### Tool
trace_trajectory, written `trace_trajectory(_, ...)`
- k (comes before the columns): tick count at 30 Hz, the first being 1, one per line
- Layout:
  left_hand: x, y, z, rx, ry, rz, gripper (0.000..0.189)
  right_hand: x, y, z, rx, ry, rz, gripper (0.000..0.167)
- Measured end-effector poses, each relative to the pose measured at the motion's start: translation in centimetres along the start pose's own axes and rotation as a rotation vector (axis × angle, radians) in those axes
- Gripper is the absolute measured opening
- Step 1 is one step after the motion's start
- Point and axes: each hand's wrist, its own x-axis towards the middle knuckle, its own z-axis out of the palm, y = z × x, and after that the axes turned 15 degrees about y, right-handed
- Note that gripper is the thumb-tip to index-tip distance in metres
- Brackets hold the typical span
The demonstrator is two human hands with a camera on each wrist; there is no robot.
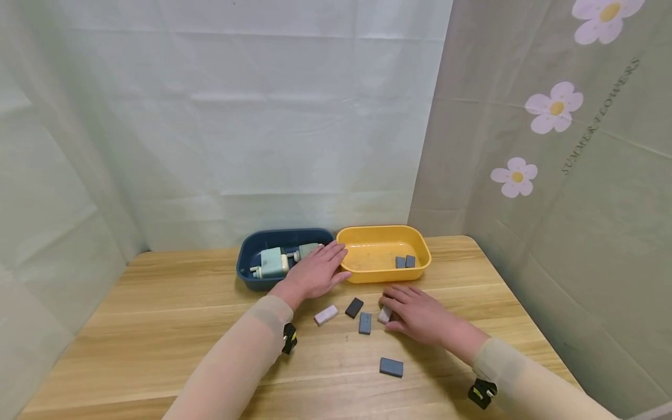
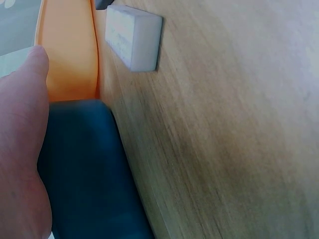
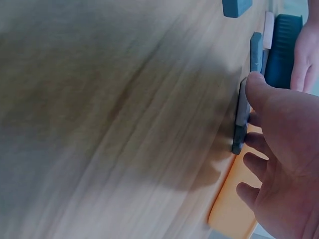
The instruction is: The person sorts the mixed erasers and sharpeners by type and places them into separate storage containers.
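My left hand [image 1: 314,273] lies with straight fingers over the meeting rims of the dark blue tray [image 1: 243,274] and the yellow tray [image 1: 425,265]. My right hand [image 1: 420,315] is low on the table with curled fingers. Its thumb and index finger are at opposite ends of a light grey block [image 1: 384,315]; a dark block [image 3: 239,140] sits against it by the middle fingertip in the right wrist view. Nearby lie a white block [image 1: 326,315], a black block [image 1: 354,307] and a blue-grey block [image 1: 365,323]. Another blue-grey block [image 1: 391,367] is closer to me.
Inside the blue tray are two pale green pump bottles [image 1: 273,262], one partly behind the left hand. Two small grey blocks [image 1: 405,262] lie in the yellow tray. Both trays stand at the back of the wooden table [image 1: 173,326], against a hanging cloth [image 1: 262,146].
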Motion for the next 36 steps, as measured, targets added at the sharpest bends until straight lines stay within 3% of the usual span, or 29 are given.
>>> trace_trajectory(5, 0.0, -0.1, 0.0, -0.002, 0.0, 0.007, 0.078, -1.0, -0.1, -0.5, 0.002, -0.027, 0.036, 0.062)
trace_trajectory(17, 0.0, -0.2, -0.2, -0.018, -0.005, 0.016, 0.078, -3.2, -0.1, -1.8, -0.013, -0.013, 0.037, 0.061)
trace_trajectory(28, -0.1, -0.1, 0.0, -0.015, -0.014, 0.006, 0.079, -2.8, 0.9, -1.1, -0.042, 0.061, 0.149, 0.067)
trace_trajectory(36, -0.1, -0.1, -0.2, -0.013, -0.006, 0.008, 0.078, -2.7, 1.3, -0.6, -0.086, 0.096, 0.149, 0.058)
